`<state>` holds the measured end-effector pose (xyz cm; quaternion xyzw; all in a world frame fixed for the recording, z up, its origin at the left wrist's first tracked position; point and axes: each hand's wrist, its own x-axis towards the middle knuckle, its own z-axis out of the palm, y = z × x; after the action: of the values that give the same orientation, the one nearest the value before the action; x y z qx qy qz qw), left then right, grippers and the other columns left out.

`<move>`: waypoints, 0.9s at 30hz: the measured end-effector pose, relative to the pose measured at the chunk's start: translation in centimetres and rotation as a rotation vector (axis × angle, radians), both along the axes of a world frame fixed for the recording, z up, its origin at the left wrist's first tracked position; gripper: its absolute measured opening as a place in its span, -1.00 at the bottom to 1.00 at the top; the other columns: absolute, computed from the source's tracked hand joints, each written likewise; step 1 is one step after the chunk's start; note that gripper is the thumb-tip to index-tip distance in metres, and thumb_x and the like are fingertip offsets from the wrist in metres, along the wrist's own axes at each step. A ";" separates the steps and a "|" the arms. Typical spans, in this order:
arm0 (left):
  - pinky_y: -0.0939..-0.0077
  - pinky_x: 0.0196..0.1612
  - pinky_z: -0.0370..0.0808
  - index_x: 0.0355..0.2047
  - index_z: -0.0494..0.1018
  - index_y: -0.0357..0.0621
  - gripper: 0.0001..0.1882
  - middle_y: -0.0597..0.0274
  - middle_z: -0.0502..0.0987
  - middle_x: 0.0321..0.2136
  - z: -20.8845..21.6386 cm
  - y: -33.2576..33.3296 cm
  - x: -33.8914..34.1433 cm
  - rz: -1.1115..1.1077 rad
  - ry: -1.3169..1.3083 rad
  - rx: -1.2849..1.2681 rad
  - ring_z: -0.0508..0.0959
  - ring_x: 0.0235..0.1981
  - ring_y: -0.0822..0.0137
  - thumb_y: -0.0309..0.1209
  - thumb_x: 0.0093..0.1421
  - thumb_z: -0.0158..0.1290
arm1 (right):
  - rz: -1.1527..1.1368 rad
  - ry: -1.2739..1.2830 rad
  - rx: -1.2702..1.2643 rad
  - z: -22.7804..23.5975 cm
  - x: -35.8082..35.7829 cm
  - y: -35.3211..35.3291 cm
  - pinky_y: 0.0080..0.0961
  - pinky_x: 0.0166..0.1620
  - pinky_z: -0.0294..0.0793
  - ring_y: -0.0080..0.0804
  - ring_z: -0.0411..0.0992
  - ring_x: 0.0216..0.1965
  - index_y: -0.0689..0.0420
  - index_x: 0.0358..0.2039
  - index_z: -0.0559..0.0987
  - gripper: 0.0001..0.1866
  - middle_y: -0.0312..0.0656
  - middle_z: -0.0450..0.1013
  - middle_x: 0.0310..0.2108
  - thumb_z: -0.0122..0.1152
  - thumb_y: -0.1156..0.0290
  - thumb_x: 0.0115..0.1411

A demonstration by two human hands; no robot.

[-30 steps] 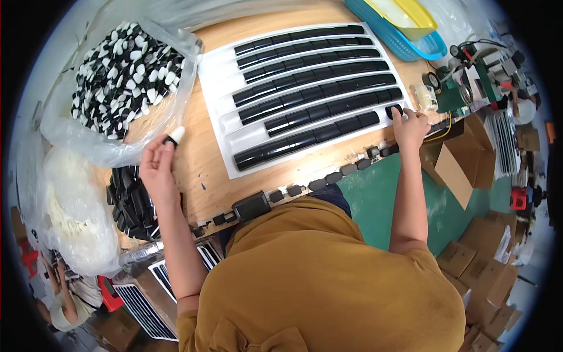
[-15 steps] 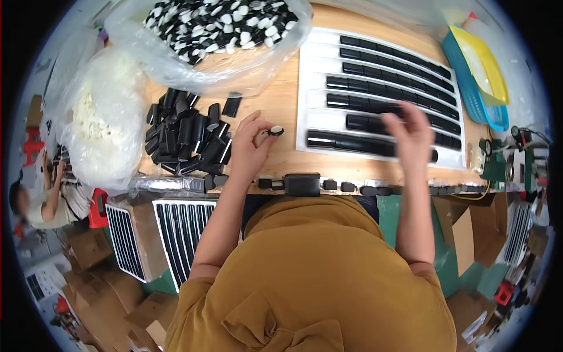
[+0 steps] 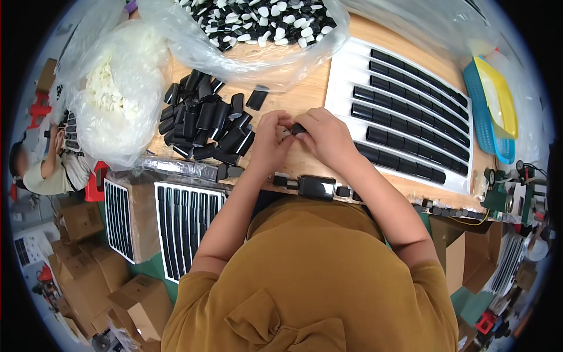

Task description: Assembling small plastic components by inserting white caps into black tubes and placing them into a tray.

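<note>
My left hand [image 3: 271,142] and my right hand [image 3: 324,136] meet over the wooden table, fingertips close together. A small black piece [image 3: 298,128] sits pinched between them, mostly covered by the fingers of my right hand. The fingers of both hands are closed. Just left of my left hand lies a heap of black plastic tubes [image 3: 205,117], with one black tube [image 3: 257,98] apart from it. To the right, a white tray [image 3: 346,61] carries several rows of black tubes, and my right forearm passes close by its near left corner.
A clear plastic bag [image 3: 281,73] of black and white caps stands at the back. Left of it is a bag of pale parts [image 3: 111,100]. Blue and yellow baskets [image 3: 489,111] stand far right. Black blocks [image 3: 316,188] line the front edge. Another person [image 3: 50,167] works at far left.
My right hand has left the tray's rows and come left to my left hand. The small cap that showed in my left fingers is now between both hands. The whole view has shifted.
</note>
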<state>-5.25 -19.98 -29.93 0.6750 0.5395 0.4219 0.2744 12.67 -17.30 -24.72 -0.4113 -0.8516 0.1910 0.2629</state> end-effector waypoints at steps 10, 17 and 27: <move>0.22 0.15 0.25 -0.02 0.42 -0.24 -0.75 0.06 0.49 -0.13 5.6 6.8 3.5 0.023 0.119 0.267 0.42 -0.01 0.08 -0.44 0.37 -0.14 | -0.005 -0.039 -0.064 -0.3 -0.3 0.2 -0.22 -0.23 0.54 -0.11 0.47 -0.22 0.14 -0.31 0.58 -0.80 -0.14 0.44 -0.35 0.33 0.51 0.00; 0.32 0.29 0.04 0.00 0.42 -0.24 -0.57 -0.03 0.39 -0.02 3.7 7.2 4.8 -0.158 0.016 0.180 0.21 0.16 0.06 -0.16 0.43 -0.27 | -0.061 0.067 -0.102 -0.2 -0.8 -0.2 -0.21 -0.25 0.54 -0.04 0.49 -0.25 0.19 -0.37 0.56 -0.84 -0.09 0.44 -0.33 0.25 0.58 -0.03; 0.11 0.12 0.36 0.01 0.46 -0.18 -0.58 -0.06 0.44 0.04 4.6 19.3 1.9 0.175 0.385 0.478 0.41 0.00 -0.10 -0.64 0.10 -0.03 | -0.174 0.008 -0.048 0.0 0.5 -1.0 -0.21 -0.23 0.54 -0.08 0.50 -0.20 0.09 -0.26 0.62 -0.77 -0.15 0.50 -0.27 0.37 0.47 0.01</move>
<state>-3.37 -0.64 -25.29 0.7387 0.5232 0.4234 -0.0366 13.13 -18.27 -24.73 -0.4893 -0.8066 0.1894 0.2721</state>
